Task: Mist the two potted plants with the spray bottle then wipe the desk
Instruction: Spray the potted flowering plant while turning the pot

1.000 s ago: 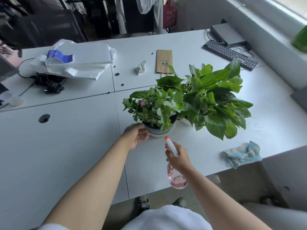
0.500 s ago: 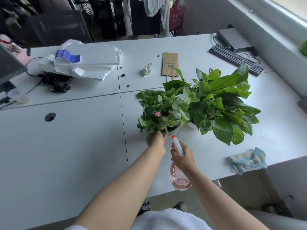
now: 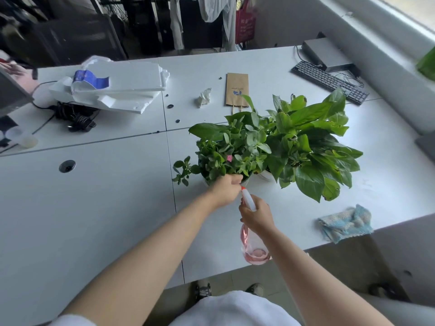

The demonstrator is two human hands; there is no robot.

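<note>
Two potted plants stand side by side on the white desk (image 3: 94, 208). The small-leaved plant (image 3: 226, 151) with a pink flower is on the left, and the broad-leaved plant (image 3: 313, 142) is on the right. My left hand (image 3: 226, 188) grips the near rim of the small plant's pot, which is mostly hidden by the hand and leaves. My right hand (image 3: 257, 216) holds a pink spray bottle (image 3: 253, 248) with a white head and orange nozzle, which points at the small plant. A blue cloth (image 3: 346, 222) lies crumpled near the desk's front right edge.
Further back lie a brown paper bag (image 3: 237, 89), a crumpled tissue (image 3: 203, 97), white foam pieces (image 3: 117, 83) and a bundle of black cables (image 3: 75, 116). A black keyboard (image 3: 329, 81) sits at the far right. A cable hole (image 3: 67, 165) is on the left.
My left hand slid from the pot's left side to its near rim, and the small plant has turned, its pink flower shifting right. The right hand keeps the bottle aimed at it.
</note>
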